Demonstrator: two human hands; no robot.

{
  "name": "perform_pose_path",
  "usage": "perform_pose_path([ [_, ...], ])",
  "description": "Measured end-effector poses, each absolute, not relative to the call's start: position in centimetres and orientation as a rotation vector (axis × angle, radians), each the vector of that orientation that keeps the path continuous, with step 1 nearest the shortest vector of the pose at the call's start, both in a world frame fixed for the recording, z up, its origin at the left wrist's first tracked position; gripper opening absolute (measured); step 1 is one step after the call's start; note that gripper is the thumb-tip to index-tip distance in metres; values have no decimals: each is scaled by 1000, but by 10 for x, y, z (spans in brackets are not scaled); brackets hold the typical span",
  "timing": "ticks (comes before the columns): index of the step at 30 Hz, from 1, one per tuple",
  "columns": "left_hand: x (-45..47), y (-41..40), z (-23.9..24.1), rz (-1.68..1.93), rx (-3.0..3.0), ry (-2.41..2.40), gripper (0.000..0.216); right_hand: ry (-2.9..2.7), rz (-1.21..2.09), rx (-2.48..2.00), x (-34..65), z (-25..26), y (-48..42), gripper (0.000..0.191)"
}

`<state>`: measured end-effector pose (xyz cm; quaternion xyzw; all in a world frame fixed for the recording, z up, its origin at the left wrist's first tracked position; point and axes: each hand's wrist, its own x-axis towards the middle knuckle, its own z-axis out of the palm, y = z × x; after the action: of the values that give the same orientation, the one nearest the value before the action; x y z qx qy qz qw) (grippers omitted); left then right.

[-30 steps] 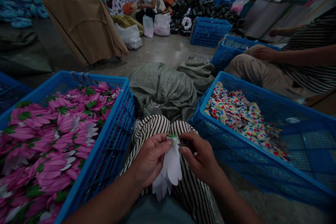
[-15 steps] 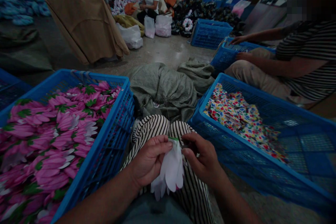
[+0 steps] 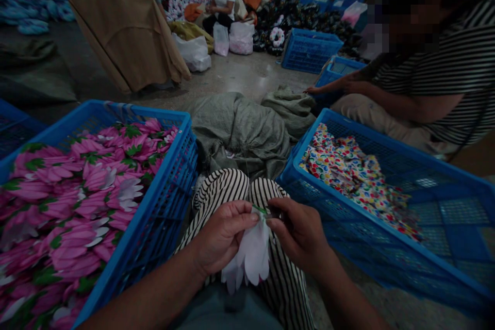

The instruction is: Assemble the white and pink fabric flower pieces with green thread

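Concrete floor (image 3: pixel 243 75), grey woven sack (image 3: pixel 240 134) lying on it. Left of sack: left crate (image 3: pixel 154 216), blue, full of pink petals (image 3: pixel 77 206). Right of sack: right crate (image 3: pixel 340 206), blue, holding floral fabric (image 3: pixel 351 180). Beyond sack: far crates (image 3: pixel 311 51), also blue, and white bags (image 3: pixel 195 54).

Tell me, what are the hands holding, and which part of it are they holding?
The left hand and right hand pinch a white petal bunch by its narrow top end, at the green band. The petals hang free below.
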<state>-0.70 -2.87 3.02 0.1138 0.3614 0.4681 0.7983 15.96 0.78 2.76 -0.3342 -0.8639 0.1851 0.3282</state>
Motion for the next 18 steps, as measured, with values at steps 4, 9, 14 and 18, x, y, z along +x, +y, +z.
perform_pose_path([
  [4, -7, -30, 30, 1007, 264, 804, 16, -2303, 350, -816, 160, 27, 8, 16],
  [9, -7, -31, 31, 987, 291, 850, 19, -2221, 400, -851, 161, 21, 9, 22],
  [14, -7, -32, 29, 1023, 373, 934, 18, -2182, 617, -1026, 163, 22, 4, 54],
  [18, -8, -32, 26, 1035, 541, 1009, 15, -2333, 493, -1026, 166, 25, 3, 55],
])
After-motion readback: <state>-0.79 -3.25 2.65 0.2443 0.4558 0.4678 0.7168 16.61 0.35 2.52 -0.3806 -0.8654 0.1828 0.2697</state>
